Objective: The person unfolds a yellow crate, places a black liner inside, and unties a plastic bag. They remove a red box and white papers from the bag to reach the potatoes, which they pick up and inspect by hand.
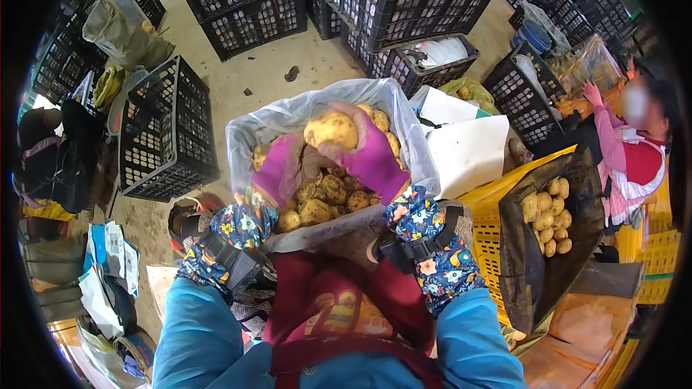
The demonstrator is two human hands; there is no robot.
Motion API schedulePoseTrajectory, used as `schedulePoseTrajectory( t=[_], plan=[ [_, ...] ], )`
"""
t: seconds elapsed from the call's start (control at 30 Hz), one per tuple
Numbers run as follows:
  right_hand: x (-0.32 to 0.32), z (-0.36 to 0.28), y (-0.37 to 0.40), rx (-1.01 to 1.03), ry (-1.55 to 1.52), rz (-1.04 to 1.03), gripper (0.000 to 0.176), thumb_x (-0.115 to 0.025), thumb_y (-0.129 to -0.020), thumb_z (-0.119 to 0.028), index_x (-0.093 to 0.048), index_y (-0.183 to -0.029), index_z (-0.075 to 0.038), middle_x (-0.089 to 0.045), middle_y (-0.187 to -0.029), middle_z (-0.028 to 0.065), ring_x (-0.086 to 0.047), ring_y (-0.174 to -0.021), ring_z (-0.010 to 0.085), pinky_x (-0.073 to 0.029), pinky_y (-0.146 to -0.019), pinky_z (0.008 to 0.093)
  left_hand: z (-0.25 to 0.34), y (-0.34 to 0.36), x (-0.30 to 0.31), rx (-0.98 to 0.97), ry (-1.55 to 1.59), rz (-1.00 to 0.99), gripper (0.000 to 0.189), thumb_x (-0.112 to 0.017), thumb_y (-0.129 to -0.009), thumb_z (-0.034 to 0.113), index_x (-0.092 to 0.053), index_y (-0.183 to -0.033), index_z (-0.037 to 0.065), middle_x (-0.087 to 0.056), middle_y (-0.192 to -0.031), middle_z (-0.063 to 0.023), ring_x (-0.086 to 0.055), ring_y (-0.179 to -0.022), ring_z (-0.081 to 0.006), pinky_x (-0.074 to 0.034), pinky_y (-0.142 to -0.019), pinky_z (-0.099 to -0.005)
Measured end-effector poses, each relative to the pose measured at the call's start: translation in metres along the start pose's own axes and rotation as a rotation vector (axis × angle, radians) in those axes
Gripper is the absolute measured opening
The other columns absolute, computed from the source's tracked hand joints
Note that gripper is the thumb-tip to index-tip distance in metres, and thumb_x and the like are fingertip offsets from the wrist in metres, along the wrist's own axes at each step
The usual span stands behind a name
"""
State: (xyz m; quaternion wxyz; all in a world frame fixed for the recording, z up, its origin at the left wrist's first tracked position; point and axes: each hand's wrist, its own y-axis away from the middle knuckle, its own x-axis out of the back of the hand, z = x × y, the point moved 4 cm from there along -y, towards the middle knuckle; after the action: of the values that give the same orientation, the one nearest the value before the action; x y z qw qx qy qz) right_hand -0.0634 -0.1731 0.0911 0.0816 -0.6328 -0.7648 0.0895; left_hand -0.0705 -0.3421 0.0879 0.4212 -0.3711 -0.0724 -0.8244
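Observation:
Over a crate lined with clear plastic (418,158), both my hands are in purple gloves with soiled palms. My right hand (366,151) is closed on a large yellow potato (330,130). My left hand (285,167) is just left of that potato, its fingers curled and partly hidden; whether it grips anything is unclear. Below my hands, soil-covered potatoes (315,212) lie in the lined crate, and more potatoes show at its upper right. To the right, a yellow crate (484,209) with a dark liner holds several cleaner potatoes (546,216).
A black crate (170,130) stands at the left. Stacked black crates (252,3) rise ahead. White sheets (468,148) lie between the lined crate and another black crate (525,97). A person in pink (634,151) sits at the right; another person (61,151) is at the left.

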Motion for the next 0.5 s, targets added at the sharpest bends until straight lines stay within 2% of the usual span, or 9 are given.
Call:
schedulePoseTrajectory(
  t=[0.1, 0.2, 0.27, 0.3, 0.33, 0.37, 0.4, 0.5],
  plan=[
    [0.012, 0.001, 0.001, 0.063, 0.256, 0.129, 0.077, -0.085, -0.069, -0.026, -0.05, -0.133, -0.001, -0.057, -0.129, 0.0169, -0.054, -0.121, 0.0296, -0.042, -0.104, 0.0378, 0.013, -0.002, -0.01, 0.625, 1.155, 0.227, 0.038, -0.052, -0.1, 0.027, -0.054, -0.124, -0.003, -0.066, -0.099, -0.0127, -0.064, -0.085, -0.0286, -0.05, -0.078, -0.0377],
    [0.008, 0.004, 0.01, 0.08, 0.453, 0.086, 0.077, -0.084, -0.072, -0.019, -0.046, -0.136, -0.001, -0.054, -0.131, 0.0128, -0.051, -0.122, 0.0218, -0.041, -0.104, 0.033, -0.002, -0.005, -0.014, 0.441, 0.558, 0.243, 0.04, -0.056, -0.098, 0.029, -0.056, -0.123, -0.003, -0.066, -0.103, -0.0126, -0.065, -0.084, -0.0248, -0.051, -0.075, -0.0344],
    [0.008, -0.005, 0.011, 0.06, 0.341, 0.088, 0.075, -0.084, -0.071, -0.02, -0.048, -0.135, -0.002, -0.055, -0.13, 0.0122, -0.052, -0.122, 0.0222, -0.041, -0.104, 0.034, -0.072, 0.007, -0.047, 0.272, 0.383, 0.518, 0.039, -0.05, -0.101, 0.03, -0.058, -0.121, -0.003, -0.066, -0.1, -0.0095, -0.063, -0.079, -0.0175, -0.05, -0.067, -0.0275],
    [0.007, -0.01, 0.012, 0.048, 0.284, 0.089, 0.075, -0.084, -0.071, -0.02, -0.048, -0.134, -0.002, -0.056, -0.129, 0.0118, -0.052, -0.122, 0.0224, -0.041, -0.104, 0.0344, -0.065, 0.007, -0.041, 0.187, 0.292, 0.65, 0.04, -0.047, -0.102, 0.03, -0.06, -0.121, -0.002, -0.066, -0.099, -0.0079, -0.062, -0.076, -0.0138, -0.049, -0.063, -0.024],
    [0.006, -0.015, 0.014, 0.091, 0.37, 0.093, 0.074, -0.084, -0.07, -0.021, -0.05, -0.133, -0.003, -0.057, -0.128, 0.0134, -0.053, -0.121, 0.0257, -0.042, -0.103, 0.0362, -0.066, 0.01, -0.044, 0.304, 0.469, 0.571, 0.039, -0.046, -0.102, 0.029, -0.06, -0.121, -0.003, -0.066, -0.1, -0.008, -0.062, -0.076, -0.0138, -0.049, -0.063, -0.0241],
    [0.005, -0.02, 0.015, 0.134, 0.456, 0.097, 0.073, -0.084, -0.07, -0.023, -0.051, -0.132, -0.004, -0.058, -0.126, 0.0149, -0.054, -0.119, 0.0291, -0.043, -0.102, 0.038, -0.012, 0.005, -0.02, 0.42, 0.643, 0.487, 0.038, -0.045, -0.102, 0.027, -0.06, -0.121, -0.003, -0.066, -0.101, -0.0081, -0.062, -0.076, -0.0137, -0.05, -0.063, -0.0243],
    [0.003, -0.023, 0.017, 0.176, 0.539, 0.103, 0.072, -0.084, -0.069, -0.024, -0.052, -0.131, -0.005, -0.059, -0.125, 0.0164, -0.055, -0.118, 0.0324, -0.044, -0.101, 0.0398, 0.017, 0.004, -0.01, 0.536, 0.814, 0.393, 0.038, -0.045, -0.102, 0.025, -0.06, -0.121, -0.003, -0.066, -0.101, -0.0083, -0.062, -0.076, -0.0137, -0.05, -0.063, -0.0244],
    [-0.007, -0.025, 0.021, 0.265, 0.769, 0.012, 0.069, -0.083, -0.071, -0.024, -0.053, -0.13, -0.006, -0.059, -0.124, 0.0145, -0.056, -0.118, 0.0304, -0.044, -0.101, 0.0396, -0.005, -0.001, -0.022, 0.34, 0.651, 0.33, 0.034, -0.045, -0.1, 0.018, -0.06, -0.121, -0.005, -0.067, -0.102, -0.0089, -0.062, -0.075, -0.0141, -0.051, -0.061, -0.0249]
  ],
)
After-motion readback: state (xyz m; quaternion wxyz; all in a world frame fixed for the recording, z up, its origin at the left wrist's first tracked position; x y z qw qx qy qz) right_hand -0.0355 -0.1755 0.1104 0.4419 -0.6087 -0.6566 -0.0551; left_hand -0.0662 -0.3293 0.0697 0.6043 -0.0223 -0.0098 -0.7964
